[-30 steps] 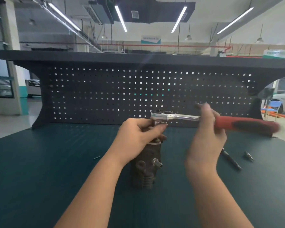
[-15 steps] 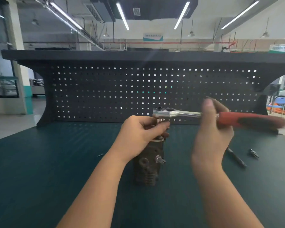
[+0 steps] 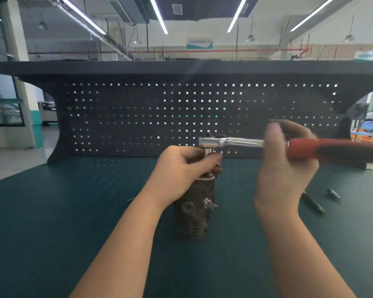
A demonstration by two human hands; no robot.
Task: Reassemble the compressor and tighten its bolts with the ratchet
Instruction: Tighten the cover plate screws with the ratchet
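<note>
Compressor [image 3: 194, 214] stood upright at centre frame on the green bench [image 3: 52, 233], apparently reassembled. Left hand [image 3: 181, 171] gripped its top; right hand [image 3: 286, 166] clutched the ratchet [image 3: 241, 143], seated above. Bolt tightening looked under way; how many remained was unclear.

Green bench [image 3: 52, 222] carries compressor [image 3: 194, 216], two loose bits [image 3: 312, 203].

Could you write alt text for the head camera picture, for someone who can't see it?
A person's left hand grips the top of a dark compressor standing upright on a green workbench, while the right hand holds a red-handled ratchet level over it. Two small dark tool pieces lie on the bench to the right, and a black pegboard stands behind.
</note>
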